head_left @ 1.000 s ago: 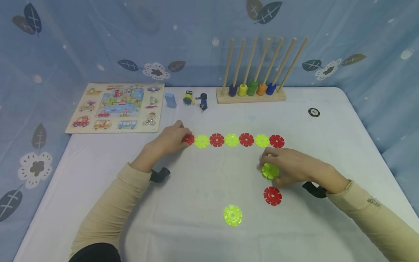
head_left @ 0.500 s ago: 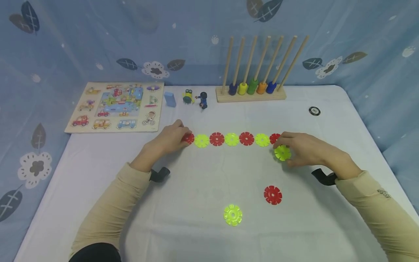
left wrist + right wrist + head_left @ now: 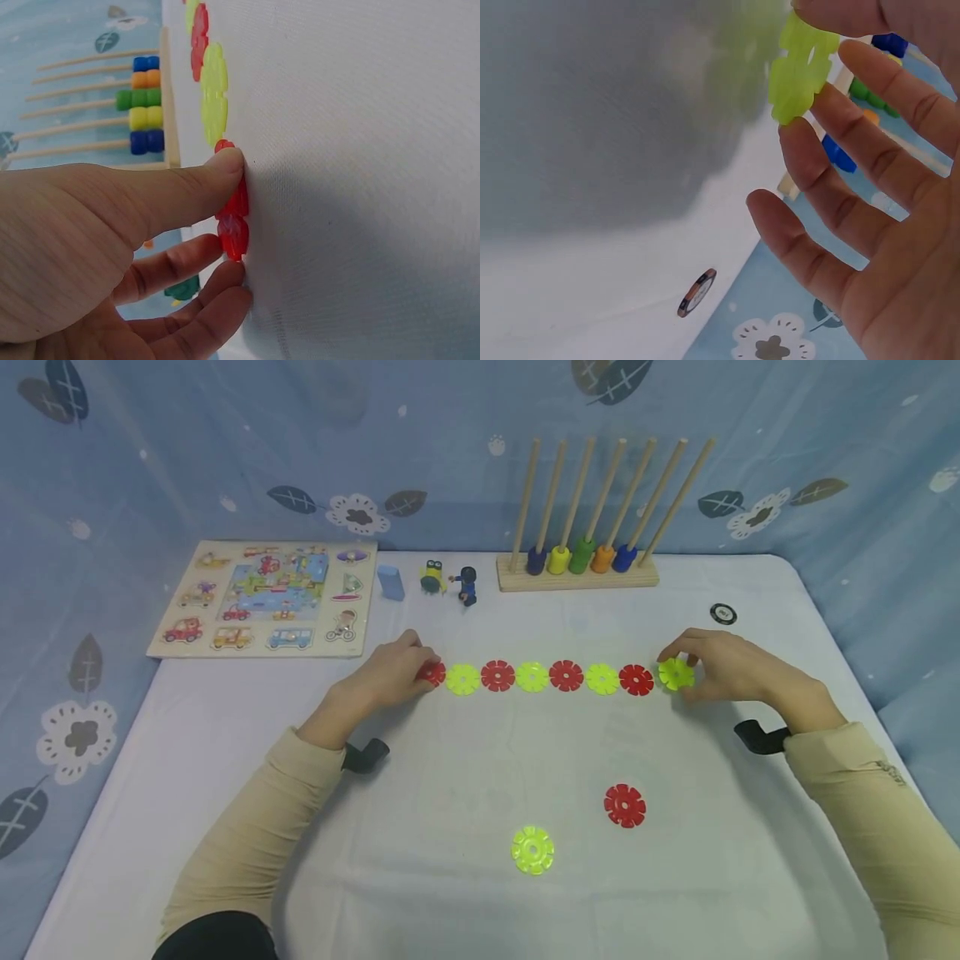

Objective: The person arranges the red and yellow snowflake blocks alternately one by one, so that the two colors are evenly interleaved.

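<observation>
A row of notched plastic snowflake discs, alternating red and yellow-green, runs across the table. At its left end my left hand point(image 3: 390, 677) holds the red snowflake disc point(image 3: 234, 234) by its edges between thumb and fingers, flat on the table. At the right end my right hand point(image 3: 731, 668) pinches a yellow-green snowflake disc point(image 3: 802, 71) between thumb and fingertips, just right of the red snowflake disc point(image 3: 636, 680) with a small gap. The right wrist view shows it slightly above the cloth. Nearer me lie a loose red snowflake disc point(image 3: 625, 806) and a loose yellow-green snowflake disc point(image 3: 532, 850).
Behind the row stands a wooden peg rack point(image 3: 577, 579) with coloured beads. A picture puzzle board point(image 3: 262, 602) lies at the back left, beside a blue block point(image 3: 391, 583) and two small figures, a yellow-green one point(image 3: 432, 578) and a dark one point(image 3: 467, 587). A black-rimmed chip point(image 3: 723, 613) lies back right.
My right hand has carried the yellow-green snowflake disc away from me and to the right, up to the row's right end. My left hand stays on the red snowflake disc.
</observation>
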Action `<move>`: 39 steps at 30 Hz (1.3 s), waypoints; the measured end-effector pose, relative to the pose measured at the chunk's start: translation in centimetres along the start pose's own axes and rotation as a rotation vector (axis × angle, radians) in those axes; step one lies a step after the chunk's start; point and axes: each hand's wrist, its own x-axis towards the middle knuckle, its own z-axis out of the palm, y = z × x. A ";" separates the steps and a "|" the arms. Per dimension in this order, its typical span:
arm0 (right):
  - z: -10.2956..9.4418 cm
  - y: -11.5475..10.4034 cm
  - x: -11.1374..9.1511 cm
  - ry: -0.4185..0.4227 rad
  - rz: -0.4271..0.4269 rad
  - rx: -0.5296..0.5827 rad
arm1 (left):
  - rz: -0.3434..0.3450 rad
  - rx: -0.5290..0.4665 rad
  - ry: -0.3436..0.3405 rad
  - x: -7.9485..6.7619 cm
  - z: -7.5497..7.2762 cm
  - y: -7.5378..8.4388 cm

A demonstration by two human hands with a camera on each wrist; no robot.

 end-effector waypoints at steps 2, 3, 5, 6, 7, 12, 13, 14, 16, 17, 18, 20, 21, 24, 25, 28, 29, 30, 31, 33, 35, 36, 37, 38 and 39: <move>-0.1 0.2 0.5 -0.007 0.006 -0.001 | 0.003 -0.001 0.001 0.0 0.0 0.0; -0.2 0.3 0.6 -0.013 0.007 -0.002 | 0.003 -0.002 0.002 0.0 0.0 0.0; -0.3 0.3 0.9 -0.027 0.017 -0.003 | 0.005 -0.002 0.002 0.1 0.0 0.0; -0.3 0.3 1.0 -0.037 0.021 0.002 | 0.005 -0.002 0.002 0.1 0.0 0.0; -0.3 0.3 1.0 -0.045 0.025 0.005 | 0.003 -0.002 0.002 0.1 0.0 0.1; -0.3 0.0 1.0 -0.075 0.035 0.022 | -0.004 -0.001 0.002 0.0 -0.1 0.2; -0.2 0.0 0.9 -0.077 0.032 0.023 | -0.004 -0.001 0.002 0.0 -0.2 0.2; -0.2 0.0 0.9 -0.080 0.027 0.028 | -0.004 -0.001 0.003 0.0 -0.2 0.2; -0.2 -0.1 0.9 -0.082 0.024 0.034 | -0.002 0.001 0.003 0.0 -0.2 0.2; -0.2 -0.1 0.8 -0.084 0.019 0.036 | -0.004 0.000 0.001 0.0 -0.2 0.2; -0.1 -0.1 0.8 -0.086 0.015 0.039 | -0.004 0.000 0.002 0.0 -0.2 0.2; -0.1 -0.1 0.8 -0.090 0.007 0.042 | -0.003 0.001 0.002 0.0 -0.2 0.2; 0.0 -0.1 0.8 -0.090 0.006 0.042 | -0.001 0.002 0.003 0.0 -0.2 0.2; 0.1 -0.1 0.8 -0.087 -0.001 0.049 | 0.000 0.004 0.005 0.1 -0.1 0.1; 0.1 -0.1 0.8 -0.085 -0.003 0.053 | 0.001 0.006 0.007 0.1 -0.1 0.0; 0.2 -0.1 0.8 -0.082 0.005 0.063 | -0.001 0.011 0.005 0.2 -0.2 0.0; 0.2 -0.2 0.8 -0.081 0.010 0.061 | -0.001 0.013 0.004 0.2 -0.2 0.0; 0.1 -0.2 0.8 -0.082 0.016 0.059 | -0.001 0.014 0.003 0.2 -0.2 0.0; 0.1 -0.3 0.7 -0.083 0.022 0.055 | -0.003 0.014 0.000 0.2 -0.2 0.0; -0.2 -0.5 0.6 -0.079 0.028 0.040 | -0.006 0.010 -0.006 0.2 -0.2 0.1; -0.5 -0.9 0.5 -0.070 0.027 0.024 | -0.011 0.007 -0.013 0.2 -0.2 0.1; -0.7 -1.1 0.4 -0.067 0.020 0.016 | -0.013 0.006 -0.015 0.1 -0.2 0.1; -0.8 -1.4 0.4 -0.064 0.013 0.009 | -0.014 0.004 -0.016 0.1 -0.2 0.1; -0.9 -1.7 0.4 -0.061 0.004 0.001 | -0.017 0.002 -0.019 0.1 -0.2 0.2; -1.0 -1.9 0.3 -0.062 -0.006 -0.005 | -0.019 0.003 -0.021 0.1 -0.2 0.1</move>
